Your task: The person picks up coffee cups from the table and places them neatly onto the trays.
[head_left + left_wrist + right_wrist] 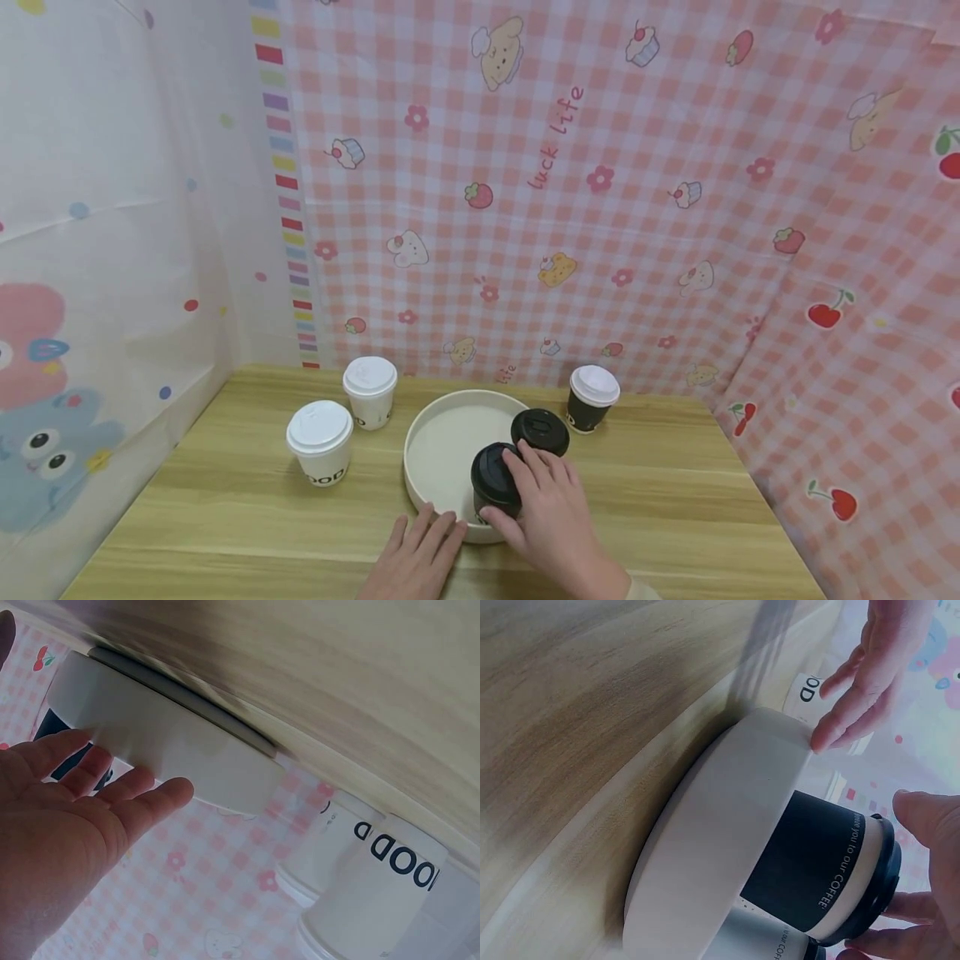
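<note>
A paper coffee cup with a black lid (pixel 495 472) stands upright in a round cream tray (pixel 427 498), toward its front right. My right hand (pixel 553 515) reaches over this cup from the right. Its fingertips touch the lid, while the thumb, in the right wrist view, stands a little off the dark-sleeved cup (pixel 802 859). Just behind is a second black-lidded cup (pixel 542 429), its body mostly hidden in the head view. My left hand (pixel 417 554) rests its extended fingertips on the tray's front rim; the left wrist view shows the fingers (pixel 135 784) against the tray wall (pixel 180 754).
Two white cups with white lids, a nearer one (pixel 321 442) and a farther one (pixel 371 392), stand left of the tray. Behind it on the right is a dark cup with a white lid (pixel 592 398). Patterned cloth (pixel 525 225) hangs around the wooden table (pixel 667 500).
</note>
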Motion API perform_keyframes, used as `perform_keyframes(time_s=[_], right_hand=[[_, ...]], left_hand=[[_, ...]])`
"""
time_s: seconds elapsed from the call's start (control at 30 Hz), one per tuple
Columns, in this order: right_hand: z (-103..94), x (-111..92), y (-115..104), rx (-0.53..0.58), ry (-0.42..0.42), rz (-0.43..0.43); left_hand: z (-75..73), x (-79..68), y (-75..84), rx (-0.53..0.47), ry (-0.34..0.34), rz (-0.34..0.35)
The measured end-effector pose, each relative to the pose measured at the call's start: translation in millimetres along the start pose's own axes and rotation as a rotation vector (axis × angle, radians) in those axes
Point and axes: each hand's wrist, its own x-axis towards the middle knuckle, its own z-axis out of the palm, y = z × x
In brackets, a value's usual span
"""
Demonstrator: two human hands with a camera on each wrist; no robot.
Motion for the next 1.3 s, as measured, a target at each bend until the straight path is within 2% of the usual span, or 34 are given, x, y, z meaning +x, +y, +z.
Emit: perform_keyframes(time_s=[0.13, 0.3, 0.5, 0.77, 1.0, 1.3], right_hand=[[-7.6, -2, 0, 0.017, -0.006, 0.002], [-13.3, -6, 3, 0.04, -0.039, 0.03], [-17.7, -13, 11, 0.049, -0.029, 0.059], [-25.1, -21, 33, 0.031, 0.024, 0.06], [-34.9, -16, 55, 0.033, 0.041, 0.091], [-38.5, -11, 80, 0.043, 0.062, 0.177]], left_hand=[[1.4, -0.2, -0.5, -0.012, 0.015, 0.001], [1.0, 0.5, -1.4, -0.04, 0.0, 0.001], [-0.5, 0.6, -2.1, 0.001, -0.001, 0.003], [-4.1, 0.1, -2.0, -0.077, -0.068, -0.014], [-6.4, 1.4, -1.9, -0.136, -0.125, -0.036], [-7.2, 0.4, -1.5, -0.139, -0.128, -0.039]])
